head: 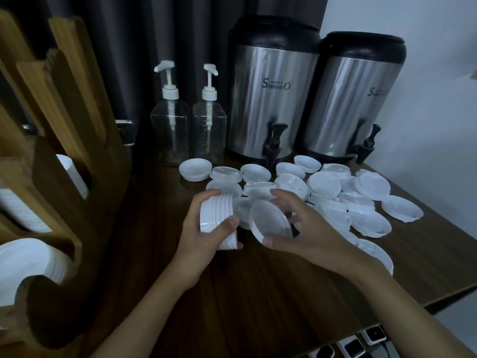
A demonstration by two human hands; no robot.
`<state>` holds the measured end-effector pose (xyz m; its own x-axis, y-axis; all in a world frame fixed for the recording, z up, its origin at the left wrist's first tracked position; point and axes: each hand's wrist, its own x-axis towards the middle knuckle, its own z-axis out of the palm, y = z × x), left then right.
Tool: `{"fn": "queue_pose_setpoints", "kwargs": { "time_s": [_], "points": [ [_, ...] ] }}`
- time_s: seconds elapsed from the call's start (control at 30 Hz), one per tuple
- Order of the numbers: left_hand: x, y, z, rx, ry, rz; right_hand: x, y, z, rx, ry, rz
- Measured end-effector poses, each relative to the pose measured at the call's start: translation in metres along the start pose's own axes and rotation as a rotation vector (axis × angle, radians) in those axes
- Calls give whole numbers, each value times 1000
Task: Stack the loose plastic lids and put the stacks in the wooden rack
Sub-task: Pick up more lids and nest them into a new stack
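Item 1, stack [219,220]: several nested lids held on edge in my left hand [200,250], thumb across the near rim, fingers curled over the far rim. I judge it is turned sideways so its open face meets the next lid.

Item 2, lid [268,220]: single and clear, pinched at its rim by my right hand [309,235], thumb below, fingers above. It is tilted toward the stack and just beside it, not yet nested.

Item 3, lids [361,202]: loose pile on the table [258,293], right of both hands, near enough to feed from.

Item 4, rack [59,177]: wooden, at left. Racked lids [23,264] already lie in its cradles. It stands close, so a full stack travels little.

Item 5, urns [271,94] and bottles [171,125]: behind the pile, untouched.
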<state>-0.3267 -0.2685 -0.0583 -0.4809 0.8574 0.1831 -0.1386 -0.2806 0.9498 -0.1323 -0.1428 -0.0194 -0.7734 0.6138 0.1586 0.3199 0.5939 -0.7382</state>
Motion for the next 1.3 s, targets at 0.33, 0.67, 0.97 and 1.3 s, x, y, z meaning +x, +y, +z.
{"fn": "queue_pose_setpoints", "kwargs": {
  "time_s": [0.33, 0.67, 0.97, 1.3],
  "points": [
    [-3, 4, 1, -42, -11, 8, 11, -22, 31, 318, 22, -90],
    [-4, 4, 2, -12, -31, 48, 18, -26, 42, 306, -33, -110],
    [-4, 6, 0, 35, -42, 79, 24, -30, 41, 107, -86, -200],
    [5, 5, -10, 186, 114, 153, 23, -5, 51, -108, 78, -52]
  ]
}}
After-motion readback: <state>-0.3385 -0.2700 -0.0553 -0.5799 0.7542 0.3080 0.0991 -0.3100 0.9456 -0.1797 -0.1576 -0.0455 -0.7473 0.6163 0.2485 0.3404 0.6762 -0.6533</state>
